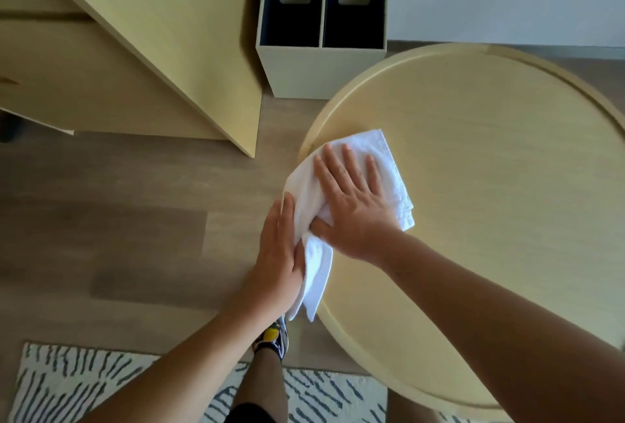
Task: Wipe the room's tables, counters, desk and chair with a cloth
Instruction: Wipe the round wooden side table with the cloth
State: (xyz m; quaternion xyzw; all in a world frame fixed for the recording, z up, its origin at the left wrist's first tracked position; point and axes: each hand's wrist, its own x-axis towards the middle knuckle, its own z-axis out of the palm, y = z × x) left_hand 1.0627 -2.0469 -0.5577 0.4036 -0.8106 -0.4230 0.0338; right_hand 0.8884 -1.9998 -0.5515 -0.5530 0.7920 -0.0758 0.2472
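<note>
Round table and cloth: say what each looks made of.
Round table: pale wood or wood-look laminate, matte, with faint straight grain and a raised rim; which one is unclear. Cloth: white woven cotton-like fabric, soft and folded, with a stitched hem along its edge.

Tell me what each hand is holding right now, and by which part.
Neither hand grips anything. The right hand presses flat on the white cloth lying on the round table; the left hand rests straight-fingered against the part draped over the table's edge.

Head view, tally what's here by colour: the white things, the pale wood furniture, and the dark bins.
White: 1, the cloth under the hands
Pale wood: 3, round table, desk, bin holder
Dark: 2, bins
Total: 6
</note>
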